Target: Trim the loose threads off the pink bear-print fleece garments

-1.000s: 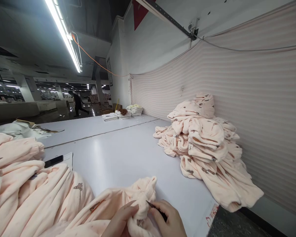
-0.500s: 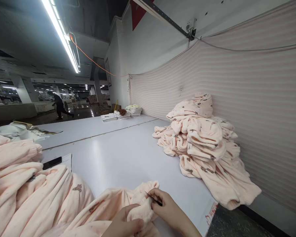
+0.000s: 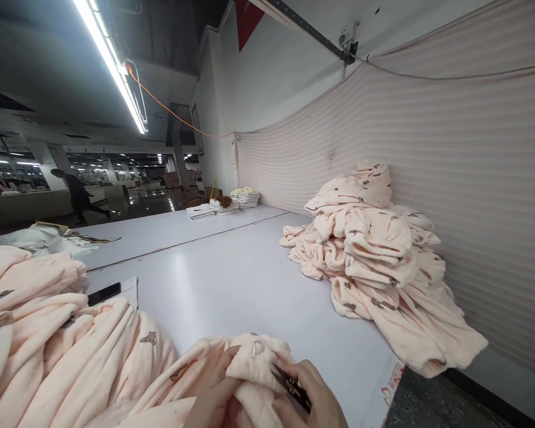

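Close in front of me, my left hand (image 3: 216,386) grips a fold of a pale pink fleece garment (image 3: 254,362); a small round button-like spot shows near the top of the fold. My right hand (image 3: 314,392) is closed around small dark thread snips (image 3: 293,387), their blades pointing up and left against the fabric beside my left fingers. I cannot tell whether the blades touch a thread. The rest of the garment trails left along the table's near edge.
A heap of pink garments (image 3: 71,356) fills the near left, beside a phone (image 3: 104,293) on paper. More pink garments (image 3: 374,244) are piled right, by the striped curtain (image 3: 472,178). White folded stacks (image 3: 245,198) stand on the table's (image 3: 232,285) far side. A person (image 3: 78,193) walks at back left.
My right hand has turned, so more of the snips shows, and my left hand has shifted its hold, raising the fold. The walking person has moved left.
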Tool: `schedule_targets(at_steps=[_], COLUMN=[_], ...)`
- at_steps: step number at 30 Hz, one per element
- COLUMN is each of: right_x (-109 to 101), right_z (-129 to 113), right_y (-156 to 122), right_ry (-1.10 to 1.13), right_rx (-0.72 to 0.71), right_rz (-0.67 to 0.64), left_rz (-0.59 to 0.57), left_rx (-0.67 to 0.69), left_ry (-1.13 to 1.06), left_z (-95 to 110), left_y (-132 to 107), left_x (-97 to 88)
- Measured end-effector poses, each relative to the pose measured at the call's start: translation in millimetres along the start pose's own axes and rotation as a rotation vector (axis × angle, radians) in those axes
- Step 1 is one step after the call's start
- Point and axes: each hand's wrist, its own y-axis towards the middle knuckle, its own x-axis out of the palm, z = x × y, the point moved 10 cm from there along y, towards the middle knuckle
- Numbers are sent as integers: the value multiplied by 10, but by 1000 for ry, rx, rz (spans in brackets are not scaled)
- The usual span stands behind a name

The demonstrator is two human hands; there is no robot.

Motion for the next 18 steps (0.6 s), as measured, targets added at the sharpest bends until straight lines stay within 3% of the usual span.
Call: schedule_targets(at_steps=[3, 8, 14, 18], right_x=[-149, -110, -126, -174], right_z=[-221, -509, -478, -511], right_y=[74, 106, 129, 81], right_ry=[40, -265, -195, -265], right_rx=[-91, -253, -227, -280], right_rz=[46, 71, 44, 102], left_rz=[-68, -92, -114, -133], left_rx=[-92, -153, -182, -215], left_ry=[-226, -237, -307, -359], left_z=[-128, -224, -270, -292], left_y=[-6, -28, -28, -40], left_x=[101, 117, 117, 172])
